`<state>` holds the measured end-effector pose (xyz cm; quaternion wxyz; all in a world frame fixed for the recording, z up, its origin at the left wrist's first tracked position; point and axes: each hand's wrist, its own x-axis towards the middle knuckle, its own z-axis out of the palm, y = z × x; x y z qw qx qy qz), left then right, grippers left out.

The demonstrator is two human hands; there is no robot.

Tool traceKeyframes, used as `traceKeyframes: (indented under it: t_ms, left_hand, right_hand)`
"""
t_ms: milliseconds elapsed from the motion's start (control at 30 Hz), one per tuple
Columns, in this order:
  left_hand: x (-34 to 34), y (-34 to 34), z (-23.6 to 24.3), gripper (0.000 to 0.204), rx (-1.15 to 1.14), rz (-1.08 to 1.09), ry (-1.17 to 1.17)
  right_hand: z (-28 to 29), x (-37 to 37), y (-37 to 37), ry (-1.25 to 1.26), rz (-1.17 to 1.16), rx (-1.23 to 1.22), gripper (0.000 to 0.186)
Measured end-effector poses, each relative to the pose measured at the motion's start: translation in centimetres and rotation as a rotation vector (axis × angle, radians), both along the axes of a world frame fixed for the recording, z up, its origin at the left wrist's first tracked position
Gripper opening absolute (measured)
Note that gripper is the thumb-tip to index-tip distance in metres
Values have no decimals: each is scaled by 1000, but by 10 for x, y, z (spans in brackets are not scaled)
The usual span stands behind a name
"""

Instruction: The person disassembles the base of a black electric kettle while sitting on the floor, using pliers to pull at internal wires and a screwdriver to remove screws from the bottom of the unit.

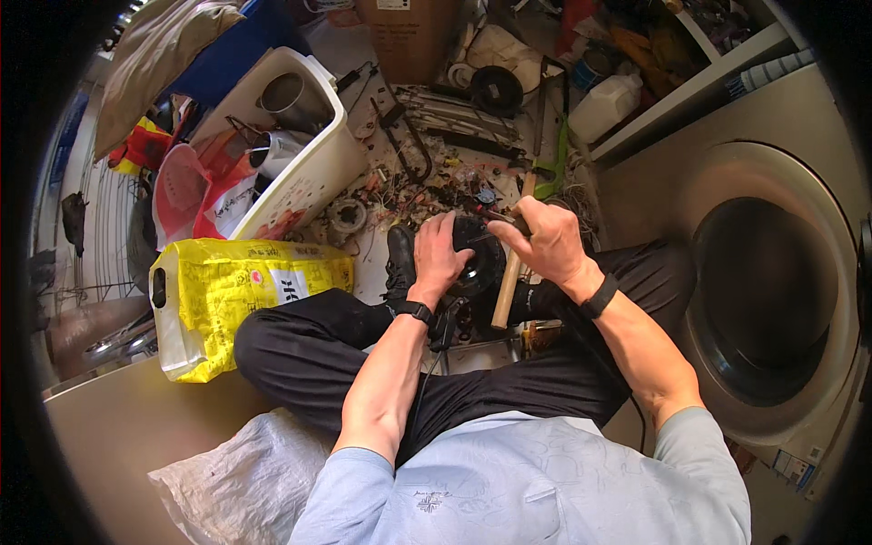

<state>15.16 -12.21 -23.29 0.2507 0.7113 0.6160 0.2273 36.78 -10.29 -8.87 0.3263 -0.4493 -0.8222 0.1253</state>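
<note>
Left hand (440, 259) lies on black round part (491, 262) between the legs (309, 331), can't tell if gripping; right hand (552, 238) fisted around red-and-dark tool (493, 215) near part's edge, wooden handle (508, 289) beneath; probably mid tool-work, next move needs steady bracing

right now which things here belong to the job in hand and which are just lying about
Seemingly in use:
black part, at the left hand
tool, in the right hand
wooden handle, close by (less sure)

Seemingly just lying about:
yellow bag
white jug
box
white bin
</note>
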Motion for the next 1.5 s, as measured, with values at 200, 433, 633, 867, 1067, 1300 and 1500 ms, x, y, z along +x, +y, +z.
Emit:
traceKeyframes:
  t_ms: [200, 433, 633, 867, 1067, 1300, 1500]
  left_hand:
    - [-14, 10, 9, 83, -24, -88, 14]
    - [-16, 40, 48, 64, -12, -288, 117]
    - [-47, 9, -25, 30, -119, -187, 172]
    - [-51, 51, -30, 49, 21, -40, 8]
    - [-8, 103, 2, 77, -319, -113, 164]
    - [-20, 82, -31, 82, -172, -125, 169]
    - [-19, 7, -20, 76, 125, -268, 211]
  right_hand:
    - [0, -3, 0, -14, 52, -5, 27]
    - [-47, 3, -10, -242, 159, -165, 22]
    - [-47, -12, -3, 72, 78, -297, 17]
    - [-23, 13, 3, 248, -246, -571, 30]
    - [-34, 34, 7, 388, -596, -724, 38]
    - [-39, 30, 17, 430, -612, -678, 42]
    - [-39, 34, 14, 422, -566, -634, 41]
